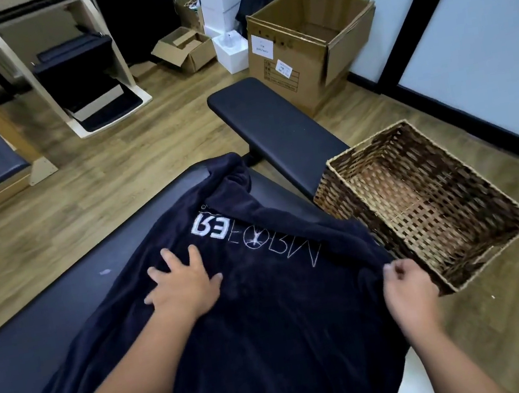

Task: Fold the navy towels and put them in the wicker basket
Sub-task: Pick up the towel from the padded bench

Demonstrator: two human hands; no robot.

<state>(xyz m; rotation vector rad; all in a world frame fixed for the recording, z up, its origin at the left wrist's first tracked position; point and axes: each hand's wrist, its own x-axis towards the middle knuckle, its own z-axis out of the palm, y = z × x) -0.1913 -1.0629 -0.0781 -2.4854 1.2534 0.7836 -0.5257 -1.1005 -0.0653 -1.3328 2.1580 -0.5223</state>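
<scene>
A navy towel [268, 312] with white lettering lies spread and rumpled over a black padded table [52, 328]. My left hand [182, 283] presses flat on the towel's middle, fingers spread. My right hand [406, 288] pinches the towel's right edge, where the cloth hangs off the table. The wicker basket [474, 198] stands on the floor to the right of the table, close to my right hand, and nothing lies inside it.
A black padded bench [274, 126] runs behind the table, next to the basket. A large open cardboard box [291, 57], smaller boxes and a wooden step unit [91, 70] stand farther back on the wood floor.
</scene>
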